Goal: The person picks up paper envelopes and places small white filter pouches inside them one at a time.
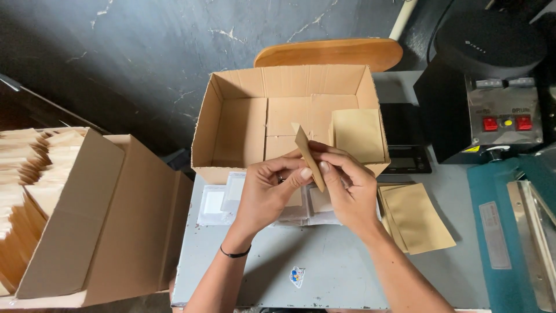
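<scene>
Both forearms rise from six o'clock over the grey table [324, 272], which bears a small sticker [297, 277] near its front edge; the left hand [267, 191] and the right hand [343, 185] meet at centre, each pinching a brown paper pouch [308, 155] between thumb and fingertips, so the pouch stands tilted, edge-on to the camera; a black band [234, 253] circles the left wrist; beneath the hands lie white sachets [219, 203], partly hidden by them; at three o'clock a stack of brown pouches [418, 217] lies flat on the table; at twelve o'clock an open cardboard box [243, 130] holds one more pouch [357, 134] leaning against its right wall; beyond it, a wooden seat [330, 53]; at nine o'clock a larger carton [110, 226] packed with brown pouches; at two o'clock a black machine [480, 98] with red buttons, a small scale [406, 156] beside it; at four o'clock a teal heat sealer [509, 232].
</scene>
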